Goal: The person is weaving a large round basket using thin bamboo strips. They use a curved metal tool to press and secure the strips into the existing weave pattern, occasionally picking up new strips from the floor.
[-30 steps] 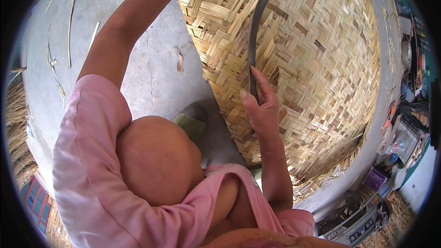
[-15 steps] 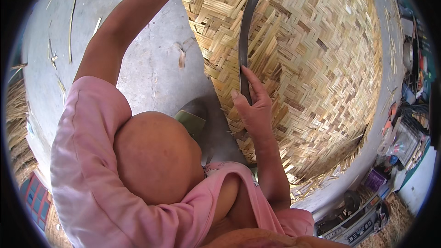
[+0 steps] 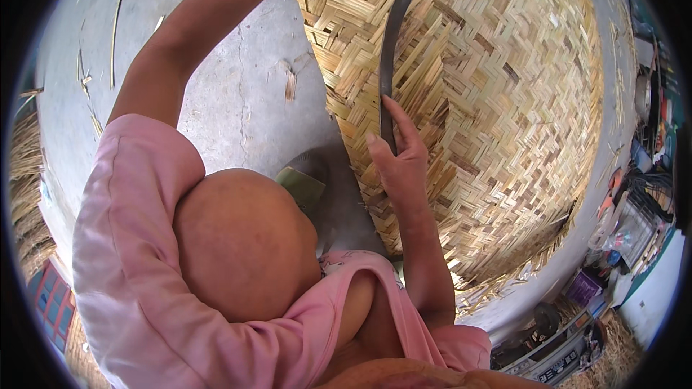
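Head: right hand (image 3: 405, 167) holds dark curved tool (image 3: 391, 39).

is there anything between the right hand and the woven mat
Only the dark curved tool, held in the right hand over the woven mat, visibly comes between them; whether it touches is unclear.

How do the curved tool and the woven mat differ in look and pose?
The curved tool is dark and smooth-looking, while the woven mat is straw-coloured with a zigzag pattern. The curved tool is slim; the woven mat is broad and far larger. The curved tool is held in the right hand, whereas the woven mat spreads over the grey floor.
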Motion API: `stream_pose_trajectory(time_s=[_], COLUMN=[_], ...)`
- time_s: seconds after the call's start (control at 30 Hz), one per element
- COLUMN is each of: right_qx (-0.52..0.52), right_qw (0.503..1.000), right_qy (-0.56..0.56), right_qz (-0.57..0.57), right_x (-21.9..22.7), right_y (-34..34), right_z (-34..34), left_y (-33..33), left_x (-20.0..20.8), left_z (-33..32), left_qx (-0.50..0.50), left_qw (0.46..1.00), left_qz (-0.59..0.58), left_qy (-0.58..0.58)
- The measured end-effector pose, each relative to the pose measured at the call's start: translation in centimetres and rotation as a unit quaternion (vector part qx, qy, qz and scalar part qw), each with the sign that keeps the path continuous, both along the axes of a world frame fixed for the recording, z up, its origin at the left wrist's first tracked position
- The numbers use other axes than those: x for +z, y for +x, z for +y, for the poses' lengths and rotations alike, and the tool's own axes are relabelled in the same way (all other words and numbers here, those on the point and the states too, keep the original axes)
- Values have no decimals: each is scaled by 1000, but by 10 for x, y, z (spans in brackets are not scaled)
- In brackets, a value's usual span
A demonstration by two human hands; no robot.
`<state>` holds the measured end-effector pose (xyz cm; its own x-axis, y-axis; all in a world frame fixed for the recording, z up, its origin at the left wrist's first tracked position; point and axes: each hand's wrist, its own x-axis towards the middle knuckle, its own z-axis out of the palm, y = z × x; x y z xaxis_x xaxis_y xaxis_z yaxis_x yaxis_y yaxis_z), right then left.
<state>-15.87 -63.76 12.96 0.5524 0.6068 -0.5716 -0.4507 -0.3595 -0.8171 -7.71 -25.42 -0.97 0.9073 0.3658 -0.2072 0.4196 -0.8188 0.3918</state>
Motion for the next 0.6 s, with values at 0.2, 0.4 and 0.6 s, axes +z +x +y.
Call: stream_pose_trajectory(time_s=[0.2, 0.4, 0.6], right_qx=[42, 64, 77], right_qw=[996, 994, 993], right_qy=[-31, -47, -31], right_qz=[-78, -75, -82], right_x=[-19, -33, -55], right_y=[13, 47, 53], right_z=[16, 47, 53], left_y=[4, -23, -54], left_x=[-15, 29, 52], left_z=[9, -26, -61], left_qx=[66, 71, 80], left_qw=[970, 984, 965], left_qz=[2, -75, -251], left_qy=[-234, -146, -1])
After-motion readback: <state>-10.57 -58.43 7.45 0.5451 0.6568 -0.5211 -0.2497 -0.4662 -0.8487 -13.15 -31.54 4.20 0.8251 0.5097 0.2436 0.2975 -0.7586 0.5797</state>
